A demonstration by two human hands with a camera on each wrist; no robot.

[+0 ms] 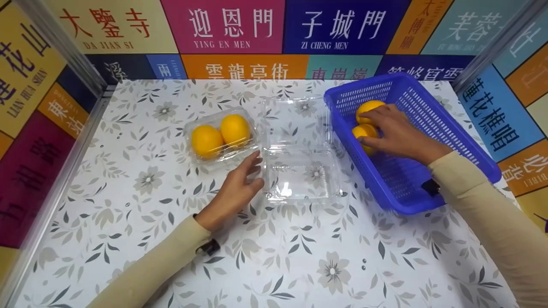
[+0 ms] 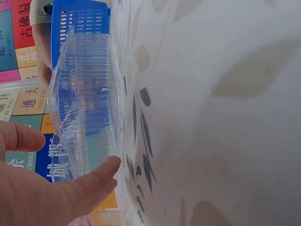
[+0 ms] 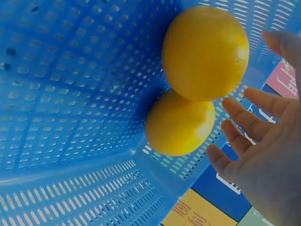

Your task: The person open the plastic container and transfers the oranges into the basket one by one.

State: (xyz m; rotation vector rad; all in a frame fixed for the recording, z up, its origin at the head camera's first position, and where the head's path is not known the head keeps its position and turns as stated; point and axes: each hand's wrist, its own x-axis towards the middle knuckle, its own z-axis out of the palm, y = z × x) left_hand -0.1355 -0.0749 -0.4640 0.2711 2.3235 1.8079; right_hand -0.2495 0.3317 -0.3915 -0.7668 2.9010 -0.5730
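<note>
My right hand (image 1: 391, 130) reaches into the blue basket (image 1: 428, 205), over two oranges. The nearer orange (image 3: 205, 54) and the farther orange (image 3: 180, 123) sit against each other at one end of it. In the right wrist view my spread fingers (image 3: 244, 115) are beside the oranges and do not close round either. My left hand (image 1: 235, 184) hovers with loosely extended fingers at the left edge of an unfolded clear plastic box (image 1: 299, 199). Its thumb and fingers are apart and hold nothing; the left wrist view shows the box wall (image 2: 89, 94) just beyond them.
Left of the unfolded box is another clear box (image 1: 218, 160) with two oranges (image 1: 207, 141) in it. A flower-patterned cover (image 1: 274, 265) lies under everything. Panels with large characters (image 1: 239, 25) stand behind and at both sides.
</note>
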